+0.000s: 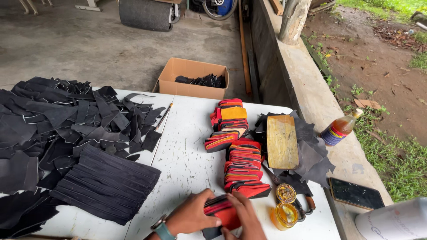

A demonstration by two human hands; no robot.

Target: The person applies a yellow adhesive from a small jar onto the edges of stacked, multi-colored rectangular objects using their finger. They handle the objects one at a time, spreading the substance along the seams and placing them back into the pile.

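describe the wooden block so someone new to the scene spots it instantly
On the white table, look right of the stacked red-and-black pieces. The wooden block lies flat on a pile of dark grey leather scraps. It is the only pale yellowish, rectangular slab there; everything around it is black, grey or red.

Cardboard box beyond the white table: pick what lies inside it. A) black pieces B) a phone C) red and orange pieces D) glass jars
A: the open cardboard box on the concrete floor holds a small heap of black pieces, like the black scraps piled on the white table; the red and orange pieces are stacked on the table instead.
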